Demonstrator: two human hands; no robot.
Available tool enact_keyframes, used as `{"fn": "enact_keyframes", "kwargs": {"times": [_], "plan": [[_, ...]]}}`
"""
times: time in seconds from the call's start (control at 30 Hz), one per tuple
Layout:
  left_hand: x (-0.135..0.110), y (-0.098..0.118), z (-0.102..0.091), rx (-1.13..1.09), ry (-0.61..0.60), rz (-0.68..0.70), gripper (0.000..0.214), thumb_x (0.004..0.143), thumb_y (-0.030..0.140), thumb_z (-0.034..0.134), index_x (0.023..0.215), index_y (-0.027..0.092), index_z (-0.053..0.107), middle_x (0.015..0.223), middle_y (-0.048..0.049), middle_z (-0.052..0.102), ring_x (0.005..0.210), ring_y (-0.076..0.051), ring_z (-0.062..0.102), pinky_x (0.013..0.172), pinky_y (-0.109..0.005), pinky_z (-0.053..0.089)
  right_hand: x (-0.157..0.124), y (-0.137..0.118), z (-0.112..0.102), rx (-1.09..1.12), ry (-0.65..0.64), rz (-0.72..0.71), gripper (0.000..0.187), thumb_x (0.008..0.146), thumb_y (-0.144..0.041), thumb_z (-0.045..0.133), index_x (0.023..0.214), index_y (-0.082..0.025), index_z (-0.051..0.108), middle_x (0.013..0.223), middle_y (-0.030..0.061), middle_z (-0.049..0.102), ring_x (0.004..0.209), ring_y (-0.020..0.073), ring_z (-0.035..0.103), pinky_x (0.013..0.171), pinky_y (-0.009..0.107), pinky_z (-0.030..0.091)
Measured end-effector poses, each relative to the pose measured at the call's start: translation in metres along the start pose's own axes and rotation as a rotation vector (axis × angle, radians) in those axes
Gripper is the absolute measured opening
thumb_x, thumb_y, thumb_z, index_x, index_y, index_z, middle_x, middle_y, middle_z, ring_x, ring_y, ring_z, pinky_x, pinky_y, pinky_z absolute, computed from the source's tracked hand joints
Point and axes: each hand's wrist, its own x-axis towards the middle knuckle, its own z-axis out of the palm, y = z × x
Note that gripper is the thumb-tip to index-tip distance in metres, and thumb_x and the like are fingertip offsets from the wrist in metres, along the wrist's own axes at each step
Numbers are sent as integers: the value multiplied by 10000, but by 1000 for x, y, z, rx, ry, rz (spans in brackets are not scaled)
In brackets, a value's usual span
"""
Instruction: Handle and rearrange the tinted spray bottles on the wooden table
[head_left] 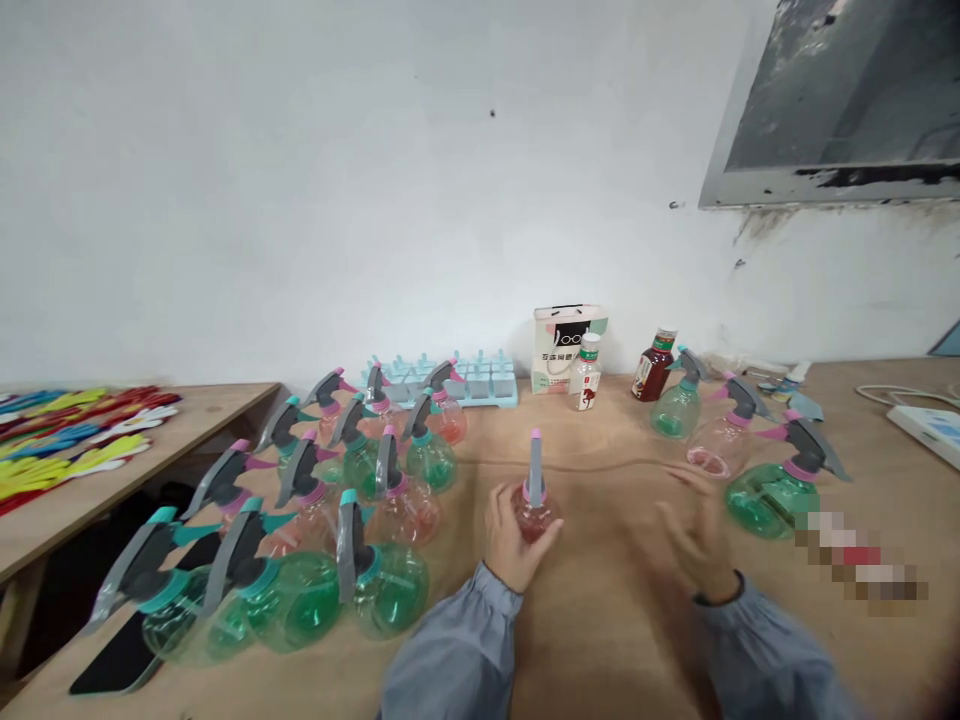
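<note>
My left hand (513,540) is wrapped round the pink body of a spray bottle (537,512) that stands upright on the wooden table. Its grey and pink spray head points up, and the fingers sit on both sides of the bottle. To the right, my right hand (699,540) is above the table with its fingers apart, somewhat blurred, holding nothing. Close to it are a pink spray bottle (716,445) and a green spray bottle with a pink nozzle (772,498). Behind these stands another green spray bottle (675,408).
Several green and pink spray bottles (390,590) crowd the table's left side, near a dark phone (112,665). A pale blue ice-pop mould (491,385), a paper bag (546,350) and two drink bottles (586,380) stand by the wall. Colourful gloves (67,440) lie far left.
</note>
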Motion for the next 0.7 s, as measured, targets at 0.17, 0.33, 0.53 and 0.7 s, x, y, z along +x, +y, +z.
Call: {"fn": "enact_keyframes", "kwargs": {"times": [0.17, 0.33, 0.53, 0.7], "plan": [[-11, 13, 0, -59, -63, 71, 604, 762, 496, 735, 1211, 166, 501, 1089, -127, 573, 1019, -269, 629, 856, -445, 554, -7, -65, 69, 306, -574, -62, 873, 769, -483, 742, 1497, -222, 336, 1528, 166, 437, 1402, 323, 438, 1150, 529, 371], [-16, 20, -7, -17, -101, 120, 679, 737, 575, 735, 1225, 163, 502, 1091, -138, 611, 1004, -283, 646, 828, -450, 565, 1, -77, 83, 381, -697, 31, 680, 788, -382, 711, 1407, -214, 482, 1405, 157, 585, 1335, 316, 523, 1128, 512, 400], [-11, 26, -19, 23, -162, 155, 623, 811, 642, 615, 1207, 166, 543, 1054, -143, 655, 975, -286, 664, 817, -454, 551, -17, -70, 92, 401, -585, 125, 738, 730, -462, 766, 1369, -214, 495, 1374, 159, 593, 1316, 321, 532, 1126, 534, 395], [-6, 32, -23, 125, -74, 249, 629, 886, 683, 501, 1255, 173, 509, 1009, -121, 708, 864, -251, 694, 776, -426, 536, -31, -75, 96, 429, -517, 222, 550, 846, -584, 616, 1302, -282, 561, 1328, 105, 625, 1265, 281, 569, 1099, 497, 439]]}}
